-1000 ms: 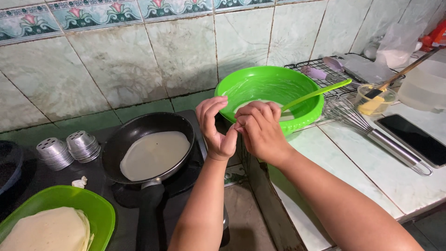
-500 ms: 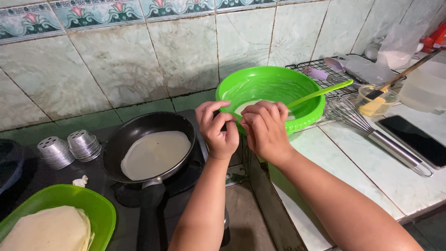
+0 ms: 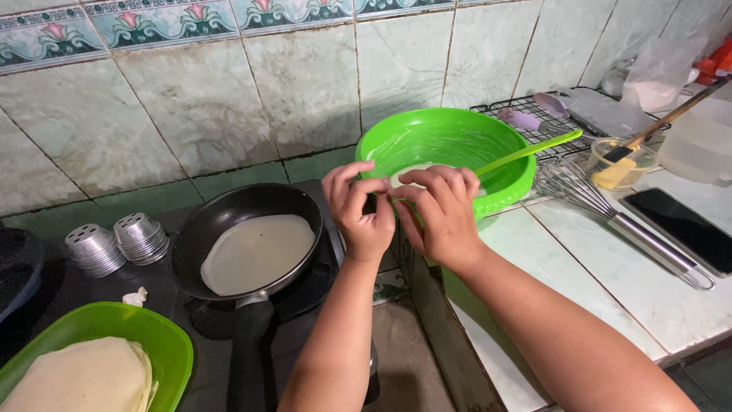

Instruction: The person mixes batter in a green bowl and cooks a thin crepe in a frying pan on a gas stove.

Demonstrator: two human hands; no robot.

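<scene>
Both hands meet just in front of the green bowl (image 3: 446, 156) near the bench's back edge – left hand (image 3: 362, 214) and right hand (image 3: 438, 217) with fingers curled together, fingertips touching; whether they pinch anything I cannot tell. A thin crepe (image 3: 255, 252) lies in the black pan (image 3: 244, 236) just left of them – seemingly mid-cook, calling for watching its edges.

White tiled counter (image 3: 610, 282) with whisk (image 3: 610, 214), phone (image 3: 682, 229), green bowl (image 3: 457, 145).

Head camera looks down, close, over the stove (image 3: 305, 320).
</scene>
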